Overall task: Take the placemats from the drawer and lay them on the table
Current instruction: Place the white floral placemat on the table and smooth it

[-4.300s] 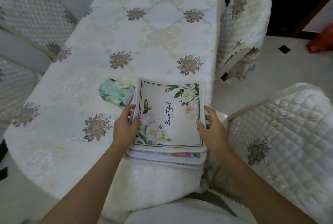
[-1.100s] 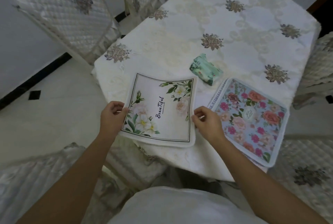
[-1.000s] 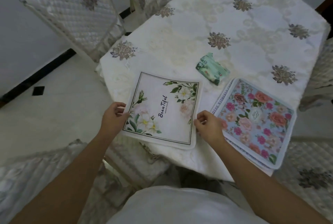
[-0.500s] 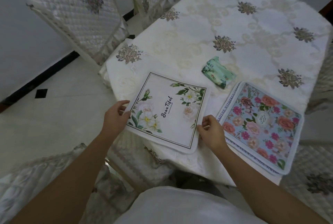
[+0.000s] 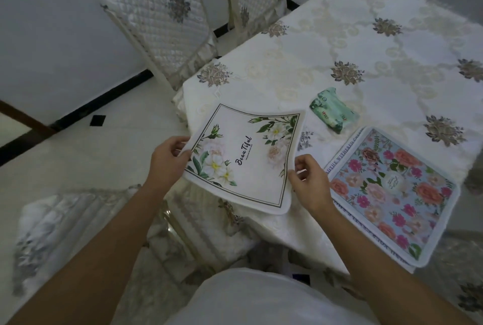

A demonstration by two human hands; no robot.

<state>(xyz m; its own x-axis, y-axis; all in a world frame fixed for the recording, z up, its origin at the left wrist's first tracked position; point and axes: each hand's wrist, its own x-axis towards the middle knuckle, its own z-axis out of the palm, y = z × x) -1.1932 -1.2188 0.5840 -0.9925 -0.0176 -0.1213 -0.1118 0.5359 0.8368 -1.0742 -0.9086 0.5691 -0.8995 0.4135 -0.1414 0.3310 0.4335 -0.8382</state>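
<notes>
Fingers (image 5: 174, 143) on "BeauTiful" placemat (image 5: 251, 157) edges

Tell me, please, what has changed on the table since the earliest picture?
The white placemat came off the top of the stack and moved left; the left hand and right hand now pinch its side edges at the corner of the table. That uncovered the pink-flowered placemat. The rest of the stack and the green packet stayed put.

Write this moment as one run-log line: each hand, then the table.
left hand: grips white placemat edge | right hand: pinches opposite edge | floral placemat stack: on table
</notes>
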